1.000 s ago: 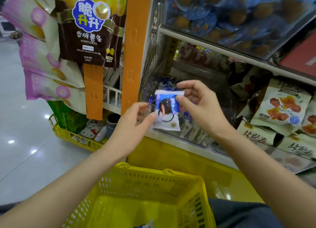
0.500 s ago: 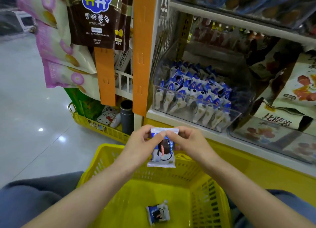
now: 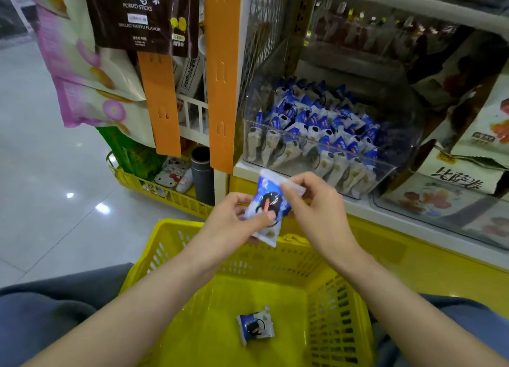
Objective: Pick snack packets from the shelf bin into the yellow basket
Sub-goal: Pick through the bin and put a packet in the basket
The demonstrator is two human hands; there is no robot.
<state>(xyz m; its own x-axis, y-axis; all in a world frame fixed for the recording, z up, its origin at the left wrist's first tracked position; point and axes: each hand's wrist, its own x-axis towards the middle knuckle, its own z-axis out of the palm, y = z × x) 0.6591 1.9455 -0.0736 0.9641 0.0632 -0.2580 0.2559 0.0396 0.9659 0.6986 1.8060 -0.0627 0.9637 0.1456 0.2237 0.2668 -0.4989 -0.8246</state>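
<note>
Shelf bin [image 3: 316, 146] behind; our packet [image 3: 268, 209] has come down over the yellow basket [image 3: 170, 229].
Left hand [image 3: 234, 223], right hand [image 3: 316, 209] pinch it; we'd drop next.

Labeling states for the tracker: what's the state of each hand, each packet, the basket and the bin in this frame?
yellow basket, upright, holds one packet.
shelf bin, open-topped, stocked with many packets.
packet in basket, lying on the basket floor.
held packet, tilted, in the air above the basket's far rim.
left hand, pinches the held packet's lower half.
right hand, pinches its top edge.
</note>
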